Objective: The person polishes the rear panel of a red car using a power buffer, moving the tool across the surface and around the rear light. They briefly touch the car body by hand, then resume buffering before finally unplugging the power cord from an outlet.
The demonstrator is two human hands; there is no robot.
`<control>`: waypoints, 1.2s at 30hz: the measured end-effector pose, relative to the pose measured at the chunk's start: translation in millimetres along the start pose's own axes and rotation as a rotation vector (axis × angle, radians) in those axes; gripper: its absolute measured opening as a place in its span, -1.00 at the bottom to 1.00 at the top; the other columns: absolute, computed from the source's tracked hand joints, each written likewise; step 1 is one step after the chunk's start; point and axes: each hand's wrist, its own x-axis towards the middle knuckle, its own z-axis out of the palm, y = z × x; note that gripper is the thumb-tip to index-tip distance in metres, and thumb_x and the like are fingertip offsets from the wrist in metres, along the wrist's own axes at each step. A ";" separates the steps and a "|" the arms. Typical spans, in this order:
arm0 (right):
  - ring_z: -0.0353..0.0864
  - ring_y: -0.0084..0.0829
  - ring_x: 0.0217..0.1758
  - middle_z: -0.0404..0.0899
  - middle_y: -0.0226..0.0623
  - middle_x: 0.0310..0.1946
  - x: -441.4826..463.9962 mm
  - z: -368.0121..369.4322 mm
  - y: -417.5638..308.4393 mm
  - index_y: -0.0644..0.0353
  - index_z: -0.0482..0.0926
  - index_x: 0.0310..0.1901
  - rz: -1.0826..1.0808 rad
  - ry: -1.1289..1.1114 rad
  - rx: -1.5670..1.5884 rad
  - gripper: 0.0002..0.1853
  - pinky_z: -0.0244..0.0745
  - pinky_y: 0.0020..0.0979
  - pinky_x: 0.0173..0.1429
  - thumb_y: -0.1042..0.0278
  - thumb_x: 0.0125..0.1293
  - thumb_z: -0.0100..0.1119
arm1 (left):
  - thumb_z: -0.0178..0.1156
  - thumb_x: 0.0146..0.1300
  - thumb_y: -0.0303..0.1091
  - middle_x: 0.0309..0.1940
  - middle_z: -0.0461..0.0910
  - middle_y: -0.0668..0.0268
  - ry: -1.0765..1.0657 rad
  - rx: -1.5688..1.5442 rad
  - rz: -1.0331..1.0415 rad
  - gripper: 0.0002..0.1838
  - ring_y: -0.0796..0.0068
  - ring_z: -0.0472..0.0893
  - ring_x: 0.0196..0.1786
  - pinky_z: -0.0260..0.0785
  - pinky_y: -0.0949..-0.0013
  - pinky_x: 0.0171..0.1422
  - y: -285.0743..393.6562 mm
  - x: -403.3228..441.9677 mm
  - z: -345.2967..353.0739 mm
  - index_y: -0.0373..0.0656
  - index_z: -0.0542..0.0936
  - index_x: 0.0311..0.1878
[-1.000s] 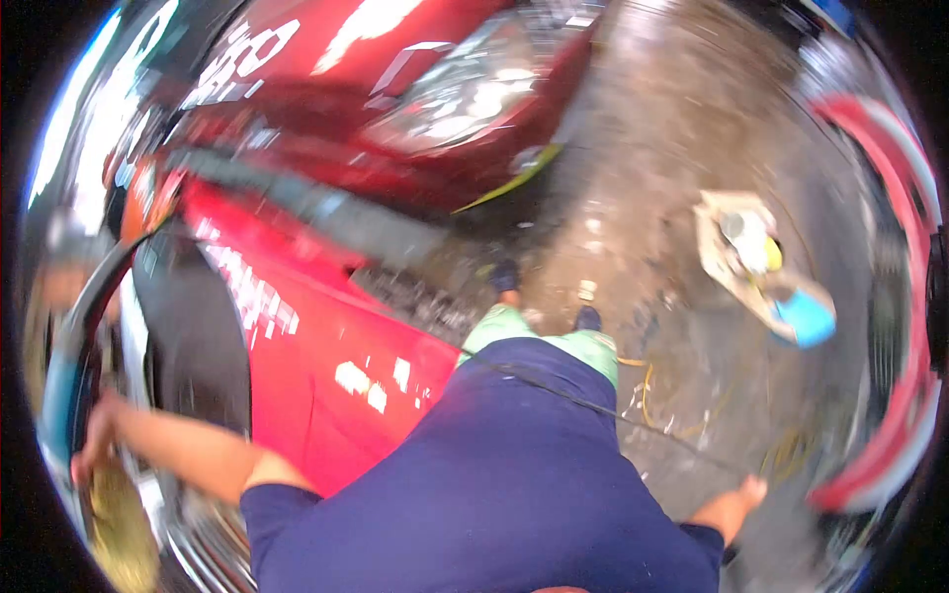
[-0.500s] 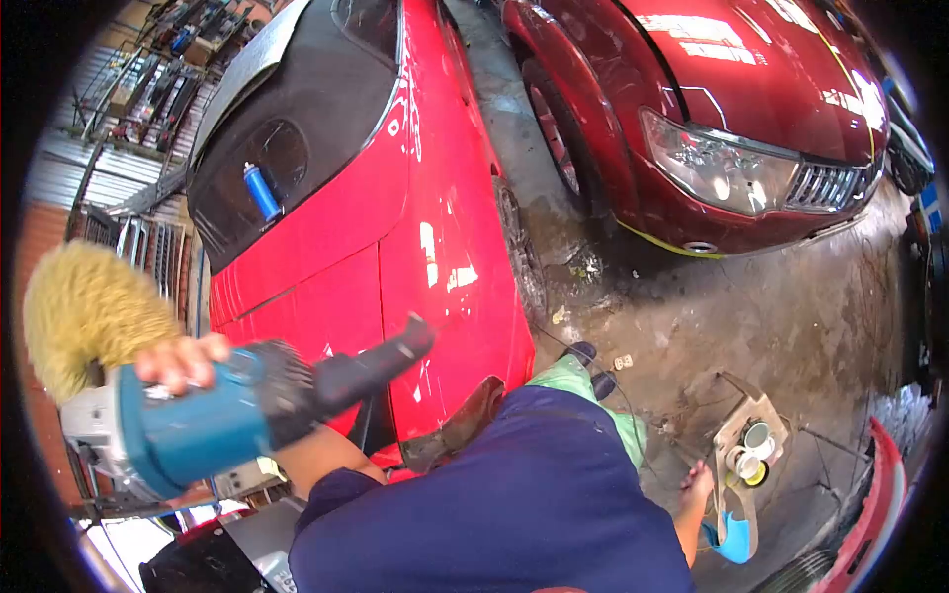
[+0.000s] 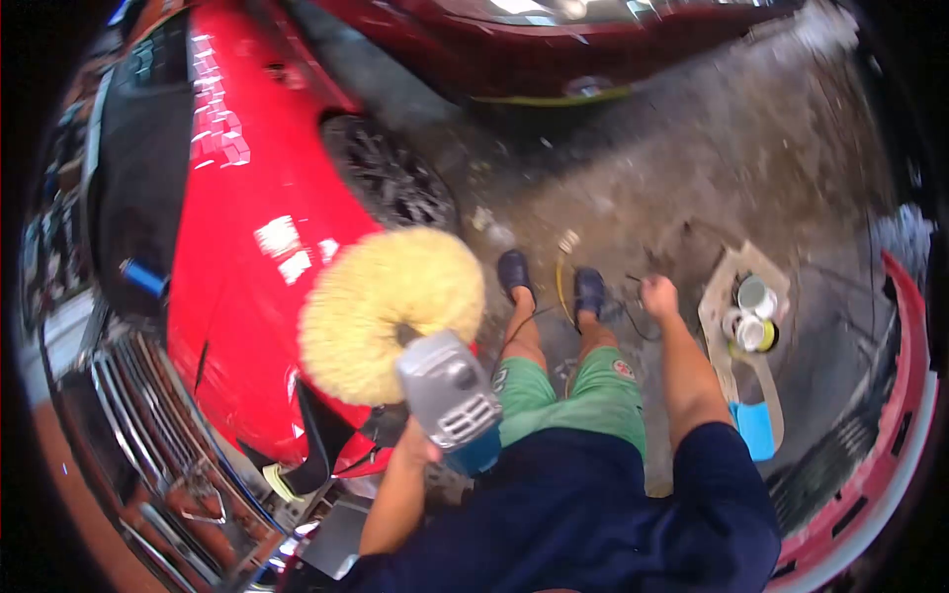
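Note:
My left hand (image 3: 423,442) grips the teal body of a power polisher, mostly hidden behind its grey gear head (image 3: 450,385). A round, fluffy yellow wool pad (image 3: 366,296) is on the polisher's front. The pad appears in front of the bright red car's rear corner (image 3: 237,267); I cannot tell if they touch. Farther right, my right hand (image 3: 659,295) is closed above the floor, apparently around a thin dark cord (image 3: 638,326). What lies inside its fingers is mostly hidden.
A dark red car (image 3: 554,59) stands ahead. On the right are a stool-like stand (image 3: 717,296) holding several tins (image 3: 756,296), a blue piece (image 3: 753,430) and a red bumper (image 3: 914,395). A blue bottle (image 3: 145,278) rests on the red car's rear glass. Metal grilles (image 3: 138,415) are at left.
The polisher has swung right and turned, so its pad now faces away in front of the car. My right hand has moved forward. My view has tilted down toward my legs and feet.

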 end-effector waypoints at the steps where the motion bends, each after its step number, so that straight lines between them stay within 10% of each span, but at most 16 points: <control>1: 0.85 0.17 0.28 0.86 0.20 0.11 6.9 23.6 -4.1 0.30 0.86 0.16 0.077 -0.068 0.039 -0.59 0.71 0.04 0.37 0.09 0.61 0.35 | 0.94 -0.20 0.27 0.62 0.53 0.07 0.091 0.070 -0.087 0.63 0.11 0.59 0.62 0.45 -0.06 0.73 -17.2 16.8 6.4 -0.32 0.19 0.81; 13: 0.82 0.21 0.31 0.85 0.16 0.15 178.1 303.0 -58.1 0.19 0.90 0.07 0.122 -0.229 -0.133 -0.68 0.73 0.10 0.42 0.13 0.51 0.43 | 0.84 -0.07 0.45 0.40 0.69 0.22 0.579 0.058 -0.622 0.41 0.34 0.64 0.45 0.47 0.13 0.59 -194.6 45.6 -79.1 -0.36 0.44 0.65; 27: 0.91 0.08 0.25 0.88 0.08 0.17 226.4 340.6 -92.2 0.26 0.74 0.25 -0.289 -0.367 -0.728 -0.69 0.81 0.03 0.34 0.35 0.67 0.14 | 0.84 -0.06 0.42 0.52 0.62 0.11 0.610 -0.208 -0.640 0.50 0.27 0.61 0.55 0.39 0.11 0.69 -200.6 69.2 -79.1 -0.42 0.33 0.73; 36: 0.94 0.00 0.16 0.91 0.01 0.09 240.6 365.2 -90.4 0.16 0.86 0.02 -0.326 -0.381 -0.751 -0.68 0.84 -0.01 0.28 0.15 0.67 0.19 | 0.81 0.01 0.41 0.53 0.63 0.11 0.603 -0.226 -0.628 0.42 0.28 0.58 0.58 0.34 0.12 0.72 -199.0 74.7 -87.3 -0.42 0.38 0.70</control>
